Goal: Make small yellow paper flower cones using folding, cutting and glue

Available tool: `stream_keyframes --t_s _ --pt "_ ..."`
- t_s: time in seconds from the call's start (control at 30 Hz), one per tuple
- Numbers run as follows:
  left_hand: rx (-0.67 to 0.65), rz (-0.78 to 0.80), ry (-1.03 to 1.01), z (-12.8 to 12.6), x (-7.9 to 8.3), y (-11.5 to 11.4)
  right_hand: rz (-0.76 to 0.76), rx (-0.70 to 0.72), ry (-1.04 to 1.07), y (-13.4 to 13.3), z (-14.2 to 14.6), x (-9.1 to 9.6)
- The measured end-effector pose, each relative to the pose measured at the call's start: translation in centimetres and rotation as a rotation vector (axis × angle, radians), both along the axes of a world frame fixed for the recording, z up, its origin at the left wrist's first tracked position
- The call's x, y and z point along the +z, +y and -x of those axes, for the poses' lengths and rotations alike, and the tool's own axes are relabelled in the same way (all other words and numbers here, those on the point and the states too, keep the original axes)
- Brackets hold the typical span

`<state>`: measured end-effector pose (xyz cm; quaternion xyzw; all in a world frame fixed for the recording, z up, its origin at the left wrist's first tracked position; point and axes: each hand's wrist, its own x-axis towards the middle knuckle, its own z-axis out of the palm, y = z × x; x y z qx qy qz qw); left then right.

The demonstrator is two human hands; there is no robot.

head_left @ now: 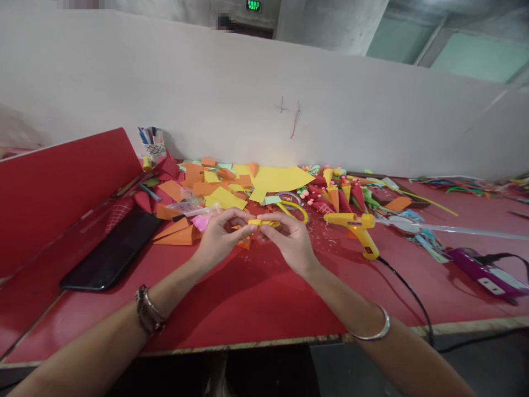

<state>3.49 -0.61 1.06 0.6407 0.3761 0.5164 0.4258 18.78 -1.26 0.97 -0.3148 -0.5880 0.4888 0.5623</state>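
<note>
My left hand [218, 236] and my right hand [290, 240] meet over the red table [248, 298], both pinching a small yellow rolled paper piece [262, 223] between their fingertips. The paper is held a little above the tabletop, just in front of a heap of orange and yellow paper scraps [231, 187]. A bracelet sits on each wrist.
A yellow glue gun [359, 227] with a black cord lies right of my hands. Yellow-handled scissors [291, 207] lie behind them. Finished paper cones [339, 190] are piled at the back, a black phone [111, 251] at the left, a purple tool [485, 270] at the right, a pen cup [154, 142] by the wall.
</note>
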Motion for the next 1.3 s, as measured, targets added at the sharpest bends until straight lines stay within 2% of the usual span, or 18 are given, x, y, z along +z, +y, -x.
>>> stream_keyframes --t_s 0.2,0.43,0.57,0.77,0.93,1.03,1.3 --pt "-0.012 -0.088 0.032 0.1 0.2 -0.1 -0.002 0.007 0.028 0.3 -0.2 -0.1" --pt "-0.026 0.13 -0.064 -0.2 0.3 0.1 -0.054 0.001 -0.034 0.3 -0.2 0.0" --pt "-0.038 0.203 -0.087 -0.1 0.4 0.2 -0.195 -0.025 -0.156 0.5 -0.6 -0.2" --pt "-0.156 0.415 -0.194 0.3 -0.1 0.4 -0.543 -0.158 -0.433 0.7 -1.4 0.1" --pt "-0.249 0.562 -0.225 0.7 -0.2 0.6 -0.637 -0.149 -0.493 0.8 -1.7 0.2" --pt "-0.254 0.56 -0.215 0.7 -0.1 0.6 -0.641 -0.142 -0.489 0.8 -1.7 0.1" --pt "-0.218 0.434 -0.171 0.6 -0.4 0.8 -0.604 -0.129 -0.538 0.5 -1.6 0.3"
